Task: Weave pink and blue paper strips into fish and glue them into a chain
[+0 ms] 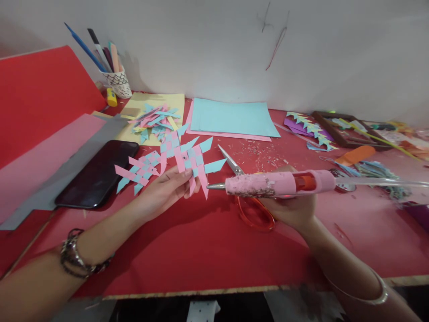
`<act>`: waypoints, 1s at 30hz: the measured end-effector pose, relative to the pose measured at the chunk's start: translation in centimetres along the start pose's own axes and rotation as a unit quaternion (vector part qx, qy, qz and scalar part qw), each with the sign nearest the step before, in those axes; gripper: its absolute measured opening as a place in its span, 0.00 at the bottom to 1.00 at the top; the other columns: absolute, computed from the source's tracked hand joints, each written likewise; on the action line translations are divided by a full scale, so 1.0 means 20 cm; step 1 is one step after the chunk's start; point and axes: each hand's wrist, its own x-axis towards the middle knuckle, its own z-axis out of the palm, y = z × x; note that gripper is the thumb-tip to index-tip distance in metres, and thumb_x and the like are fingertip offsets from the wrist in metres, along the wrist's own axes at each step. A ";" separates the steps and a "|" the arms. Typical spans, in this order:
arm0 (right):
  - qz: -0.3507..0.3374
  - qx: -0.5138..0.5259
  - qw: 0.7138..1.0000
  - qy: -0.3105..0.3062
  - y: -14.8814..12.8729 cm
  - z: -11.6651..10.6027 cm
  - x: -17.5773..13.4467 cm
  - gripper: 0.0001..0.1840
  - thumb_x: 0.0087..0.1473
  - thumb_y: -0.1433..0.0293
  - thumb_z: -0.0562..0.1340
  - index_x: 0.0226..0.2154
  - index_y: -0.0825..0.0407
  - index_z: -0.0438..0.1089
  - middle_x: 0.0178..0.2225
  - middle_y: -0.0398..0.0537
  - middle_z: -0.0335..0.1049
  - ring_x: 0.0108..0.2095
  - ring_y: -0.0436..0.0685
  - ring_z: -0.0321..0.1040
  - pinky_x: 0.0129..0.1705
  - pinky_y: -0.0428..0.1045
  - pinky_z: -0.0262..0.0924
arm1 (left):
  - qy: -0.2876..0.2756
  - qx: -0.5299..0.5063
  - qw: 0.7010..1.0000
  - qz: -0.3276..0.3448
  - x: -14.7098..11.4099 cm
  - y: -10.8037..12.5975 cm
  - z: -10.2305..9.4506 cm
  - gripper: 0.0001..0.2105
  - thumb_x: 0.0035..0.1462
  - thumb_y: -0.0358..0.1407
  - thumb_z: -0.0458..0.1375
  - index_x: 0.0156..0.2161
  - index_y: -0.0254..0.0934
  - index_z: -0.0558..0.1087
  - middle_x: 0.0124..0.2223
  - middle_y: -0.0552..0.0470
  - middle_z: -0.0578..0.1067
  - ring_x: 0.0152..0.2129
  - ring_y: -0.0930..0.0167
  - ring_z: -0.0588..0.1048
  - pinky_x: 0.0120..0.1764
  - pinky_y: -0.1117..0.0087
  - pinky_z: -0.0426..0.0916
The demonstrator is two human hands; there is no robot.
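Between the thumb and fingers of my left hand (174, 185) is a woven paper fish (192, 158) in pink and light blue strips. Wrapped around a pink hot glue gun (261, 184), my right hand (291, 208) holds it level, with a clear glue stick (375, 181) out of its back end. The gun's metal nozzle points left, close to the fish's lower right strips; whether they touch I cannot tell. Two similar woven fish lie just behind my left hand, one at the left (144, 172) and one farther back (170, 144). Scissors (256, 214) with red handles lie partly hidden behind the gun.
A black phone (97, 174) lies at the left, near a patterned pen cup (117, 82). Farther back are a pile of folded strips (157, 120) and light blue sheets (231, 117). A brown frame (335, 134) and craft scraps crowd the right side.
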 end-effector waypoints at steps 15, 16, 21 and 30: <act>-0.006 0.010 1.000 0.004 0.01 0.00 0.00 0.11 0.41 0.70 0.63 0.20 0.50 0.57 0.15 0.35 0.62 0.14 0.46 0.59 0.14 0.41 0.55 | -0.014 0.000 1.000 -0.003 0.00 -0.02 -0.02 0.12 0.50 0.41 0.58 0.21 0.36 0.67 0.19 0.58 0.68 0.17 0.78 0.63 0.25 0.76 0.61; -0.005 0.008 1.000 0.003 0.02 0.00 0.00 0.11 0.41 0.70 0.63 0.20 0.50 0.57 0.16 0.36 0.62 0.14 0.46 0.59 0.14 0.41 0.55 | -0.017 -0.006 1.000 -0.002 0.00 -0.02 -0.02 0.12 0.50 0.41 0.58 0.21 0.37 0.67 0.19 0.58 0.68 0.17 0.78 0.63 0.25 0.76 0.60; 0.001 -0.002 1.000 0.010 0.02 0.00 -0.01 0.11 0.40 0.70 0.63 0.21 0.50 0.58 0.15 0.35 0.62 0.14 0.45 0.58 0.14 0.41 0.55 | -0.019 -0.021 1.000 -0.002 0.00 -0.02 -0.02 0.11 0.50 0.40 0.59 0.22 0.37 0.67 0.19 0.58 0.67 0.17 0.78 0.63 0.24 0.76 0.60; 0.000 0.004 1.000 0.006 0.02 0.00 -0.01 0.12 0.41 0.69 0.63 0.20 0.49 0.56 0.14 0.35 0.61 0.13 0.45 0.57 0.13 0.41 0.54 | -0.020 -0.012 1.000 -0.011 -0.01 -0.02 -0.03 0.12 0.49 0.41 0.59 0.21 0.37 0.68 0.19 0.58 0.68 0.17 0.78 0.63 0.26 0.75 0.62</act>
